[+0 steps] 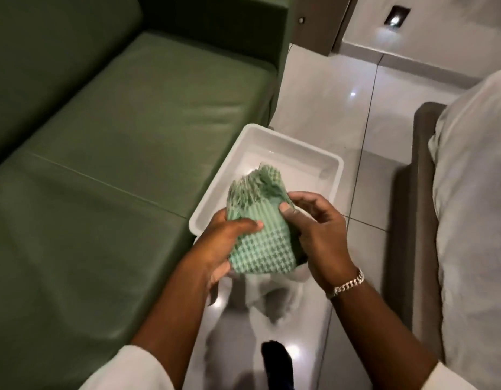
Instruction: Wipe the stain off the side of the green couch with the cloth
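While the couch (pixel 108 142) fills the left of the view, both hands grip the green cloth (pixel 260 229) over a white tray (pixel 274 142) on the tiled floor (pixel 353 136): left hand (pixel 224 249) clasping its near edge, right hand (pixel 316 229) pinching its right side.

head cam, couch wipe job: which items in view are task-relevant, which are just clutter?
Task-relevant:
- cloth, green checked, held by the left hand and right hand
- green couch
- white basin on the floor below the cloth, probably for wetting it

Clutter:
- bed, right
- wall light
- bracelet
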